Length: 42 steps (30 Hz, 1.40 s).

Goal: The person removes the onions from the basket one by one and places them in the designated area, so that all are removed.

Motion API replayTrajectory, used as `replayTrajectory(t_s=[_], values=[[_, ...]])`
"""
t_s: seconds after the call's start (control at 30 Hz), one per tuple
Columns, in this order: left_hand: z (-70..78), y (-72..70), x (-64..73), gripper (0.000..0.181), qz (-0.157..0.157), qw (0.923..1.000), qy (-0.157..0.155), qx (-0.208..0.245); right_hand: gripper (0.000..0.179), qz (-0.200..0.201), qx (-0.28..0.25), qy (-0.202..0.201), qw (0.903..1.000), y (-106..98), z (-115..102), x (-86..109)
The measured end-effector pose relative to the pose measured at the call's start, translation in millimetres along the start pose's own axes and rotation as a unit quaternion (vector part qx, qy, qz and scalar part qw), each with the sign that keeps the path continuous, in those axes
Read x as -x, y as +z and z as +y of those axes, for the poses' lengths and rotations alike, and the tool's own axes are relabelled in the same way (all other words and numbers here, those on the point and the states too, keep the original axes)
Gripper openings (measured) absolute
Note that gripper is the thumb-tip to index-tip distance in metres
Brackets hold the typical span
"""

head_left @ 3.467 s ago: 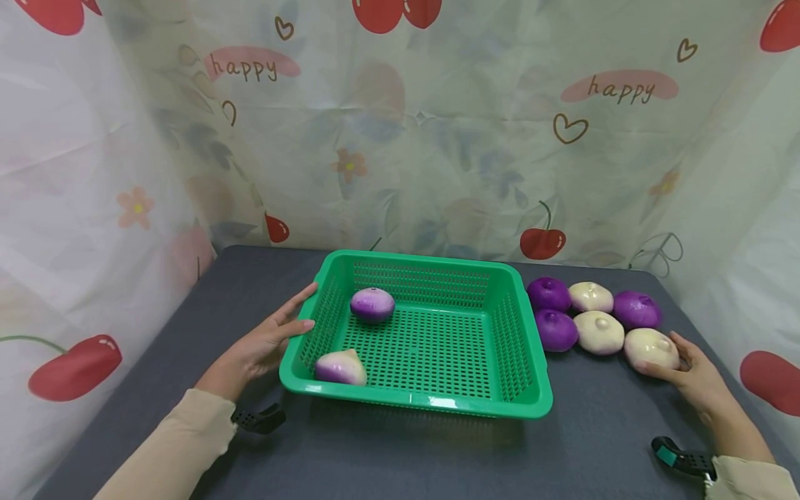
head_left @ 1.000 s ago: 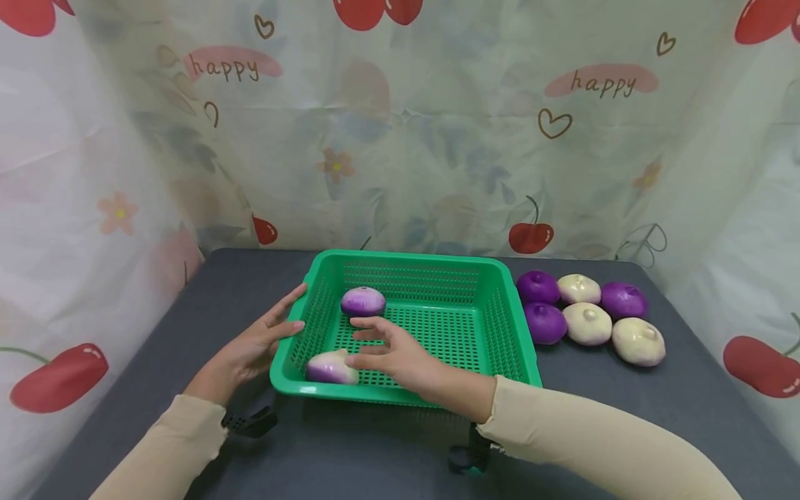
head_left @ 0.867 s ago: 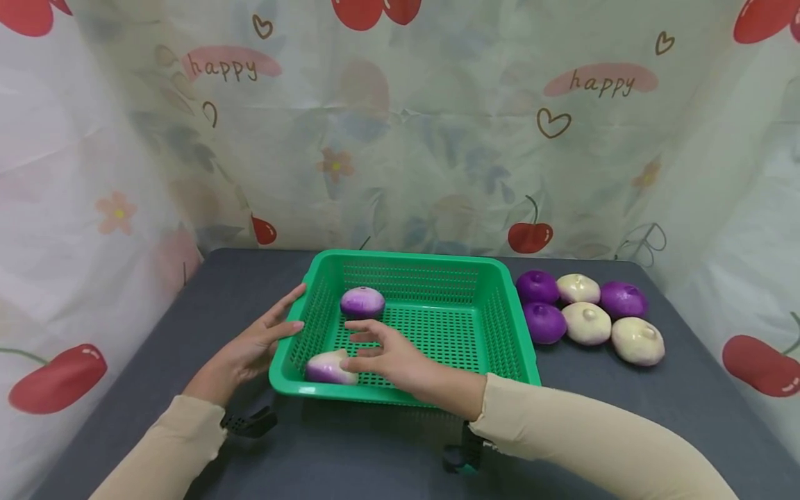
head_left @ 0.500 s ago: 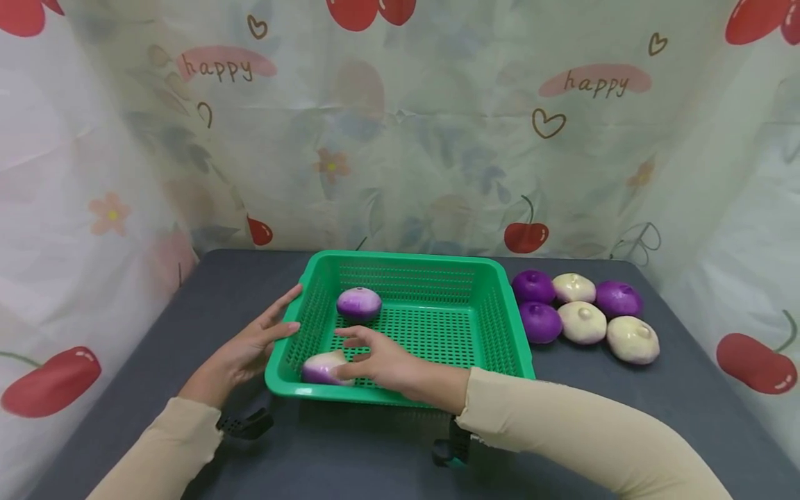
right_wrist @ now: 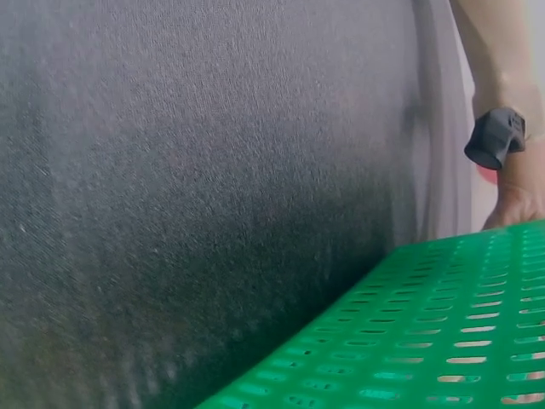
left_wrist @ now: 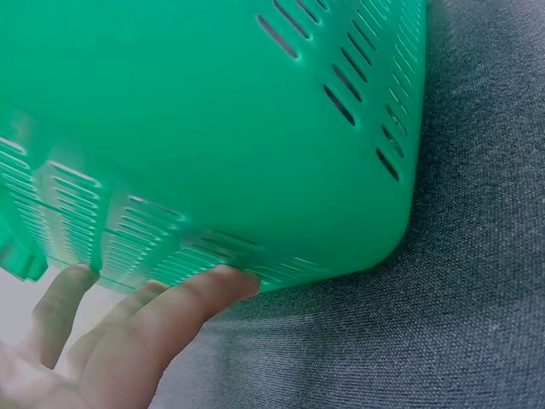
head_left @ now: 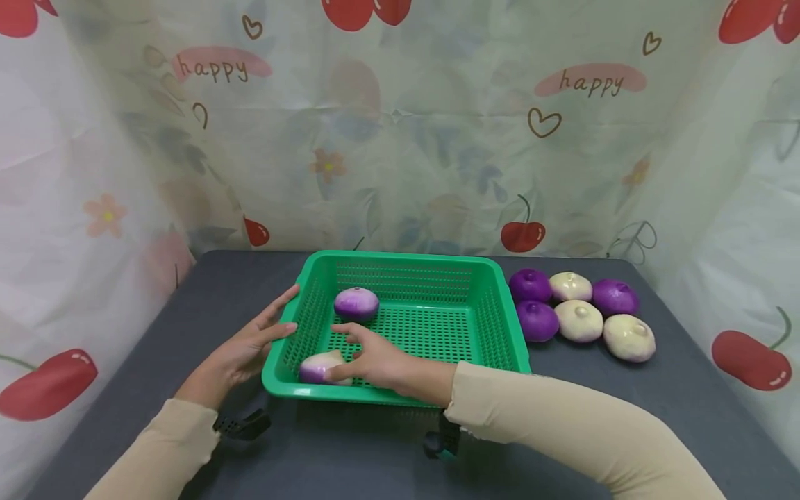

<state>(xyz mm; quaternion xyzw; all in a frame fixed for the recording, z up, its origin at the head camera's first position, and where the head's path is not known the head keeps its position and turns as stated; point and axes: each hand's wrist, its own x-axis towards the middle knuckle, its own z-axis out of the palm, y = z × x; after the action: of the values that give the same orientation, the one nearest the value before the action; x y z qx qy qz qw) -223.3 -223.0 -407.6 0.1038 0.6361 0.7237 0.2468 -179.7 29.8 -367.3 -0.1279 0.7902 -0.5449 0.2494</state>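
Note:
A green plastic basket [head_left: 406, 397] stands on the table in the head view. My left hand [head_left: 240, 354] touches its outer left wall with extended fingers; in the left wrist view the fingertips [left_wrist: 234, 281] lie against the slotted side. Inside, a purple-and-white turnip [head_left: 312, 368] sits in the front left corner. My right hand [head_left: 381, 361] reaches over the front rim, its thumb against that turnip and its index finger stretched out beyond it. The other fingers are mostly hidden. Farther back in the basket lies a second purple-and-white turnip [head_left: 356, 303].
Right of the basket, several purple [head_left: 537, 321] and white turnip-like vegetables [head_left: 629, 338] stand close together in two rows. The dark grey table [head_left: 350, 458] backs onto a printed curtain [head_left: 400, 139]. Black wrist cameras [head_left: 244, 425] hang below both wrists.
My right hand has left the white vegetable at the right and come into the basket, then edged left onto the front turnip. The left hand stays at the basket wall. The view has shifted slightly.

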Motion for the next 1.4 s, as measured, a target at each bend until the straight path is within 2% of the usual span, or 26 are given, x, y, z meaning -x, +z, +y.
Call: replayTrajectory(t_s=[0.33, 0.57, 0.73, 1.1, 1.4], values=[[-0.9, -0.3, -0.6, 0.072, -0.004, 1.0000, 0.001, 0.001, 0.077, 0.006, 0.043, -0.008, 0.9990, 5, 3, -18.5], [0.7, 0.1, 1.4, 0.072, -0.003, 1.0000, 0.005, -0.004, 0.076, -0.055, 0.056, 0.005, 0.9969, 6, 3, -21.8], [1.7, 1.2, 2.6, 0.072, -0.005, 1.0000, 0.005, 0.000, 0.069, -0.073, 0.086, -0.002, 0.9936, 7, 5, -23.2], [-0.4, 0.3, 0.9, 0.072, -0.006, 1.0000, 0.003, 0.002, 0.060, -0.071, 0.110, -0.001, 0.9913, 6, 6, -21.1], [-1.4, -0.6, 0.1, 0.072, -0.003, 1.0000, 0.002, 0.004, 0.058, -0.061, 0.102, 0.008, 0.9928, 7, 6, -20.6]])
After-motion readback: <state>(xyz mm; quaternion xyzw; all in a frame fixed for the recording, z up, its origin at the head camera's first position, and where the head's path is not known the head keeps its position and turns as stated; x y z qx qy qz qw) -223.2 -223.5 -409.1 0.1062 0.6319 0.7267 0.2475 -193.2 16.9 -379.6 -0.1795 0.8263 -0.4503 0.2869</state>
